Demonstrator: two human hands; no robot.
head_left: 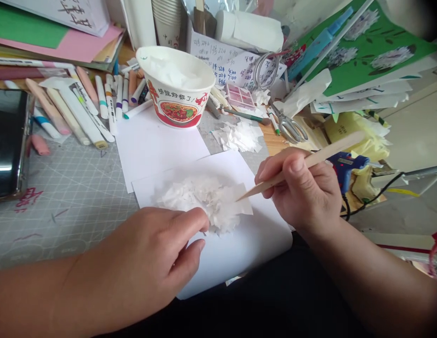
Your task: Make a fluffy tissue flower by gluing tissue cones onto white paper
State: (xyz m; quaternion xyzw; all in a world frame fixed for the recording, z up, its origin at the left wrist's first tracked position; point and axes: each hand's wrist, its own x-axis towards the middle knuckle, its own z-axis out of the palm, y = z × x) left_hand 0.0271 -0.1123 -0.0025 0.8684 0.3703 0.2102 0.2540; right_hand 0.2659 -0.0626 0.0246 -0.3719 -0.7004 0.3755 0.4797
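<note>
A pointed wooden stick [327, 151] is gripped in my right hand [306, 192], between thumb and fingers. Its tip reaches a small square of thin white paper [244, 199] at the right side of a ruffled white paper flower [190, 192]. The flower lies on a sheet of white paper [253, 239]. My left hand [158, 249] is at the flower's lower left edge, its index finger and thumb bent and a little apart. Nothing shows between them; its other fingers are hidden.
Behind the flower stands a paper noodle bowl [179, 94] with white paper inside. White scraps [241, 136], scissors [291, 126] and a blue glue gun [347, 166] lie to the right. Several markers [102, 98] and a dark-screened device [9, 145] are at left on the grey cutting mat [81, 188].
</note>
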